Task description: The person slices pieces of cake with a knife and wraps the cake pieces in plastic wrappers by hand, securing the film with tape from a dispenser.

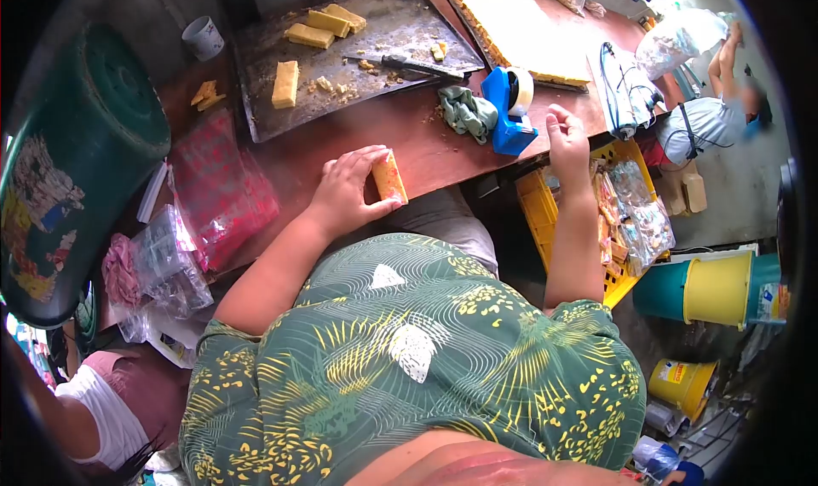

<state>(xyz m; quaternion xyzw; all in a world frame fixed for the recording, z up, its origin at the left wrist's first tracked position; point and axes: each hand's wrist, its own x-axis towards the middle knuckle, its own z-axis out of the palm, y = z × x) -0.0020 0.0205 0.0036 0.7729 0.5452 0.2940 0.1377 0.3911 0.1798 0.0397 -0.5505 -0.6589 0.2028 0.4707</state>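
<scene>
My left hand point(348, 189) is closed around a wrapped yellow-orange bar point(390, 179) at the front edge of the reddish table point(409, 132). Off to the right, my right hand point(568, 137) is raised beside the blue tape dispenser point(509, 124), its fingers curled together; whether anything is between them is too small to tell. A crumpled grey-green cloth point(467, 114) lies against the dispenser. Behind them, a dark metal tray point(256, 94) holds several yellow bars point(312, 34), crumbs and a knife point(413, 65).
A large yellow slab point(520, 26) sits at the back. Red plastic packaging point(220, 188) lies left, near a big green bin point(94, 171). A yellow crate point(532, 209) with wrapped packs stands below right. Other people are at the far right point(703, 132) and lower left point(128, 392).
</scene>
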